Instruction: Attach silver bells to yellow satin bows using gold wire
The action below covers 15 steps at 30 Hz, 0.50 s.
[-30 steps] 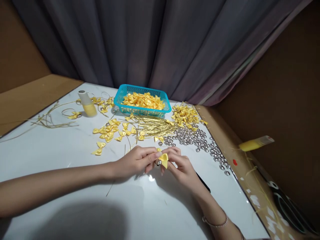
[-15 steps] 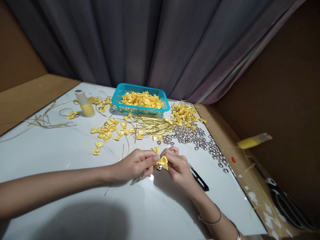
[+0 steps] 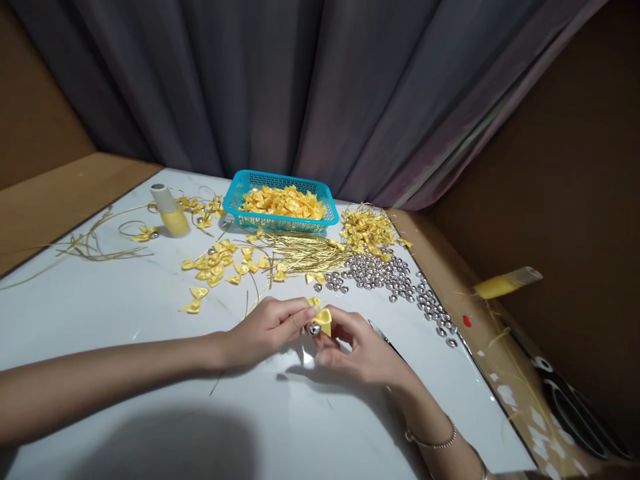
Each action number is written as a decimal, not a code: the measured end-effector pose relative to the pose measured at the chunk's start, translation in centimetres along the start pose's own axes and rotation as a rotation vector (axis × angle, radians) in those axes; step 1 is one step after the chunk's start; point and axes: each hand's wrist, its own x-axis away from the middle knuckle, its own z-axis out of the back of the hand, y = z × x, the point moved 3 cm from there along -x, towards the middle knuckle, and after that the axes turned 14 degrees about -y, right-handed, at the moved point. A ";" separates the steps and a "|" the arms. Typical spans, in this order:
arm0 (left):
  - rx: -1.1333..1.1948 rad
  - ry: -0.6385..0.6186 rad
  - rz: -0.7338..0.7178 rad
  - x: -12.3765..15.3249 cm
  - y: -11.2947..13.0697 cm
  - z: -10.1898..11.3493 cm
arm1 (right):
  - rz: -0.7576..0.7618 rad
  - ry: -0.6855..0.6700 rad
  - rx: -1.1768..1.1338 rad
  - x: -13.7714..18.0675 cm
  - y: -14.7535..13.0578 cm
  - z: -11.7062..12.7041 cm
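Note:
My left hand (image 3: pixel 280 327) pinches a yellow satin ribbon bow (image 3: pixel 323 317) between thumb and fingers. Hanging under the bow is a small round silver bell (image 3: pixel 314 329). My right hand (image 3: pixel 357 347) is at the bow's right side, its thumb spread away from its curved fingers. Those fingertips are partly hidden behind the bow and bell, so contact there is unclear. Both hands are just above the white tabletop (image 3: pixel 280 427). Beneath the right wrist, a dark slim tool (image 3: pixel 387 339) is mostly covered.
A turquoise basket (image 3: pixel 280 217) of yellow bows stands at the back. Gold wires (image 3: pixel 307 253), loose bows (image 3: pixel 213 267) and scattered silver bells (image 3: pixel 375 272) lie before it. Finished-looking bows (image 3: pixel 367 230) are heaped right. A glue bottle (image 3: pixel 173 213) stands left; black-handled scissors (image 3: pixel 575 413) lie right.
My right hand has loosened from the bow, its thumb dropping and opening away from the fingers. The left hand keeps its pinch, and the bow has turned slightly.

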 end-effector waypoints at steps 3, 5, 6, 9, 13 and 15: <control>0.030 -0.011 0.017 0.0 -0.5 -0.3 | -0.024 0.022 -0.079 -0.2 0.4 -0.3; 0.148 -0.030 0.058 0.0 -1.1 -0.6 | -0.066 0.016 -0.112 -0.5 0.7 -0.5; 0.216 -0.036 0.080 0.0 -1.5 -0.8 | -0.085 0.013 -0.113 -0.6 0.9 -0.6; 0.327 -0.022 0.131 -0.2 -2.6 -1.0 | -0.121 0.022 -0.058 -0.9 1.2 -0.6; 0.312 0.022 0.151 -0.5 -3.5 -1.0 | -0.122 0.052 0.068 -0.9 1.4 -0.2; 0.333 0.026 0.143 -0.8 -3.7 -1.1 | -0.117 0.082 0.108 -0.9 1.6 0.1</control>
